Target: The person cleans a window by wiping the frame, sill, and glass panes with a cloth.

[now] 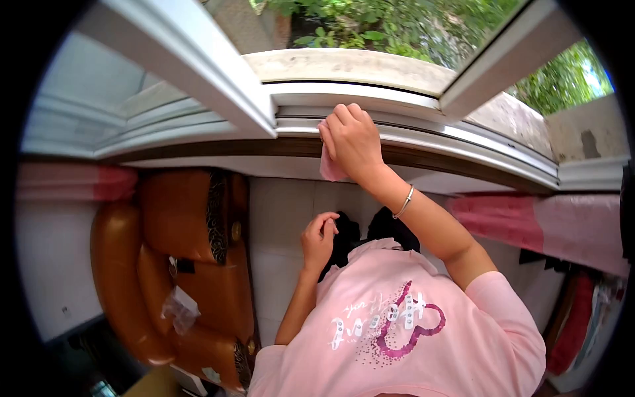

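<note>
My right hand [354,142] is closed around a pink cloth [331,167] at the window sill. Its knuckles are over the white window track [410,126], and part of the cloth hangs below the fingers past the dark ledge. A bangle [405,202] circles my right wrist. Lower down, in front of my body, my left hand [318,241] hangs loosely with the fingers half curled and the thumb apart. Nothing shows in it, and it touches neither cloth nor frame. The sliding window frame [218,73] stands upright left of my right hand.
A brown leather sofa [178,218] stands at the left, with a clear plastic bag [180,309] on its seat. Pink curtains [496,221] hang at both sides. Outside the window are a concrete ledge [344,66] and green leaves [397,30]. Pale floor tiles [281,205] lie below.
</note>
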`<action>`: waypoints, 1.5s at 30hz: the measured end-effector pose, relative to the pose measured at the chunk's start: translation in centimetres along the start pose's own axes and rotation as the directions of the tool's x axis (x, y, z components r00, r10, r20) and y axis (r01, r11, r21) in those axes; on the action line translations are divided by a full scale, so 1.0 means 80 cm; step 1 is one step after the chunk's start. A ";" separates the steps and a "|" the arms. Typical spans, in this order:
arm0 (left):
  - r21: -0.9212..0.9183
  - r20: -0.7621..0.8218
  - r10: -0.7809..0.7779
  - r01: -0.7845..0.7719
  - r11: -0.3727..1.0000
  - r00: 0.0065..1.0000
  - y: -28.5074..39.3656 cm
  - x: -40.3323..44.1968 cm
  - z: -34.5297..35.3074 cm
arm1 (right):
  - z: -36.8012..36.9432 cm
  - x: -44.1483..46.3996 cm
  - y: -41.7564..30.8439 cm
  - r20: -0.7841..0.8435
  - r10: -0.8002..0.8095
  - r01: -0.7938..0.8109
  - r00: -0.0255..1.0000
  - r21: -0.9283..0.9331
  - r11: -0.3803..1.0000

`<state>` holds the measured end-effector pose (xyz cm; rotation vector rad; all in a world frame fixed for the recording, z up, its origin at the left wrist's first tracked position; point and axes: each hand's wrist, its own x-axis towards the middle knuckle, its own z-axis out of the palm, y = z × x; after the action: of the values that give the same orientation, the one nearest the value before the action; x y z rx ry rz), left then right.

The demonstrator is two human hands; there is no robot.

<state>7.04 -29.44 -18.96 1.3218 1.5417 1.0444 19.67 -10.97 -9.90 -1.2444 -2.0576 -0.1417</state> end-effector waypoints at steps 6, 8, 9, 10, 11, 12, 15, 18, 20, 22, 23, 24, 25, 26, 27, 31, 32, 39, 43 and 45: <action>0.029 -0.089 -0.196 0.199 0.980 0.977 -0.025 -0.044 -0.017 | 0.053 0.035 -0.032 -0.059 -0.106 0.117 0.993 0.225 0.967; 0.034 -0.143 -0.214 0.221 0.975 0.966 -0.020 -0.050 -0.013 | 0.049 0.045 -0.034 -0.015 -0.055 0.056 0.998 0.434 0.899; -0.016 -0.178 -0.207 0.207 0.978 0.962 -0.016 -0.052 -0.008 | 0.039 0.045 -0.025 -0.015 -0.069 0.068 0.998 0.453 0.889; -0.063 -0.212 -0.200 0.191 0.980 0.957 -0.010 -0.052 -0.004 | 0.008 0.054 -0.022 0.491 0.049 -0.459 0.870 0.769 0.444; -0.060 -0.235 -0.204 0.195 0.979 0.950 -0.002 -0.053 -0.002 | -0.014 0.054 -0.020 0.839 -0.179 -0.858 0.513 0.496 -0.136; -0.080 -0.287 -0.204 0.189 0.979 0.936 0.007 -0.054 0.000 | -0.020 0.037 -0.020 0.745 -0.347 -0.822 0.570 0.504 -0.266; -0.157 -0.421 -0.231 0.180 0.971 0.877 0.018 -0.057 0.019 | -0.008 -0.030 -0.019 0.415 -0.250 -0.246 0.875 0.825 0.508; -0.219 -0.500 -0.232 0.138 0.966 0.834 0.017 -0.070 0.031 | -0.065 -0.041 -0.015 0.921 -0.227 -0.921 0.316 0.355 0.157; -0.330 -0.505 -0.335 0.181 0.926 0.795 0.027 -0.082 0.045 | -0.073 -0.065 -0.018 0.844 -0.165 -0.820 0.510 0.535 0.205; -0.469 -0.495 -0.345 0.089 0.879 0.798 0.033 -0.092 0.067 | -0.076 -0.086 -0.003 0.820 -0.224 -0.777 0.527 0.572 0.262; -0.404 -0.459 -0.353 0.163 0.900 0.815 0.048 -0.097 0.068 | -0.087 -0.090 -0.002 0.831 -0.239 -0.803 0.502 0.551 0.229; -0.446 -0.459 -0.301 0.077 0.892 0.836 0.063 -0.100 0.069 | -0.084 -0.091 0.002 0.836 -0.283 -0.802 0.471 0.539 0.259; -0.488 -0.466 -0.179 -0.083 0.869 0.866 0.048 -0.101 0.089 | -0.088 -0.100 0.005 0.840 -0.309 -0.799 0.445 0.529 0.287; -0.554 -0.443 -0.169 -0.121 0.824 0.880 0.067 -0.104 0.102 | -0.094 -0.106 0.007 0.822 -0.379 -0.792 0.424 0.540 0.285; -0.624 -0.362 -0.253 -0.032 0.781 0.897 0.086 -0.110 0.108 | -0.096 -0.112 0.006 0.819 -0.420 -0.797 0.391 0.529 0.290; -0.617 -0.511 -0.286 -0.113 0.779 0.811 0.102 -0.120 0.160 | -0.113 -0.124 0.001 0.765 -0.575 -0.775 0.292 0.541 0.327; -0.617 -0.532 -0.297 -0.123 0.777 0.793 0.097 -0.123 0.167 | -0.107 -0.122 0.009 0.754 -0.599 -0.729 0.272 0.567 0.383; -0.589 -0.683 -0.443 -0.080 0.804 0.580 0.042 -0.148 0.181 | -0.100 -0.060 0.071 0.389 -0.476 0.046 0.789 0.735 0.677; -0.652 -0.660 -0.483 -0.120 0.749 0.575 0.052 -0.154 0.157 | -0.126 -0.021 0.097 0.310 -0.376 0.133 0.873 0.591 0.796; -0.704 -0.588 -0.459 -0.142 0.696 0.666 0.057 -0.147 0.151 | -0.118 -0.016 0.121 0.294 -0.373 0.143 0.880 0.584 0.799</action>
<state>21.06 -39.75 -17.52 0.1463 1.4795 1.9439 32.72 -10.88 -6.23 -0.6503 -2.3721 0.5931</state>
